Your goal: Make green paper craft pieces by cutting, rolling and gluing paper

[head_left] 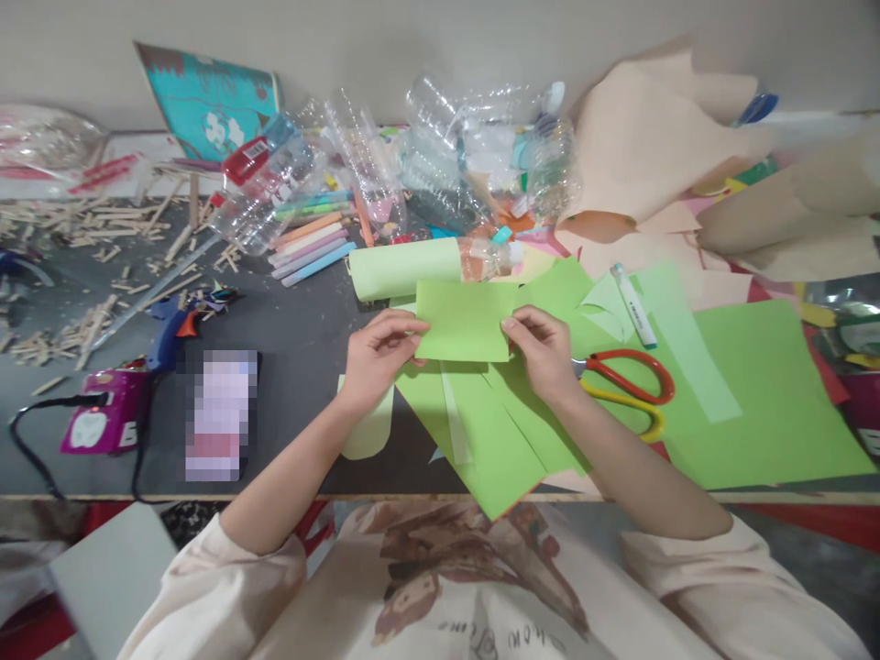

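Note:
Between my two hands a small rectangle of bright green paper is held up by its short sides. My left hand pinches its left edge, and my right hand pinches the right edge. Just behind it lies a plastic bottle wrapped in pale green paper. Larger green paper sheets spread under and to the right of my hands. Scissors with one red and one yellow handle loop lie beside my right wrist, their blades mostly hidden. A white marker rests on the sheets further right.
To the left are a phone, a purple box with a black cord, a blue glue gun and scattered wooden sticks. Clear plastic bottles, coloured chalk-like sticks and crumpled brown paper line the back.

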`<state>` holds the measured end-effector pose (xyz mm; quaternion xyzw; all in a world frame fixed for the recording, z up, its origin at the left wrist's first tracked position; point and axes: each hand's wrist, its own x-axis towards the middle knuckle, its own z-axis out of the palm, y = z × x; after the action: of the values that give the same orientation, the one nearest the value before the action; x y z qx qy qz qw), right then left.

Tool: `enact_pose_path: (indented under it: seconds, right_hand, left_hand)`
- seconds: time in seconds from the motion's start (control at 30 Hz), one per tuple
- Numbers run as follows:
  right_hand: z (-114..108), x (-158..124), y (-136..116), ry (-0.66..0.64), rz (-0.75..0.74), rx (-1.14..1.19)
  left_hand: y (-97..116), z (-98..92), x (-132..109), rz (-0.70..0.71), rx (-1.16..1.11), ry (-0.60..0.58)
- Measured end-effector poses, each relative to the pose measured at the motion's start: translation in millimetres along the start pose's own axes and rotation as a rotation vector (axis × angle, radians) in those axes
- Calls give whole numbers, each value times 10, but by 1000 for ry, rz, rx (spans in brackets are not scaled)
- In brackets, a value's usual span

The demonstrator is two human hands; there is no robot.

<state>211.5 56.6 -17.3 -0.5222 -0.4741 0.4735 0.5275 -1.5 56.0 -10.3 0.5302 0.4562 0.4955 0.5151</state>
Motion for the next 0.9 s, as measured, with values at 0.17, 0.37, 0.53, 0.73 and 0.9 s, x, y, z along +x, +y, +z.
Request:
enact_pose_path:
  seconds: [0.17,0.37,0.53,0.73,0.9]
  right_hand:
    - [-10,5,29,2,-16,-8]
    - [-6,7,35,6,-1,2]
    - [0,6,19,-17,5,-14]
    - [7,4,9,-25,-2,-14]
    - [-9,32,53,12,4,52]
  left_hand:
    - [-8,-28,-16,-66,-28,-26]
    - [-39,-50,-24,-52,-31,-98]
    - [-17,-76,5,-63,-66,-180]
    - [-8,-93,40,-61,-56,-209]
    - [-78,-90,76,7,-16,-143]
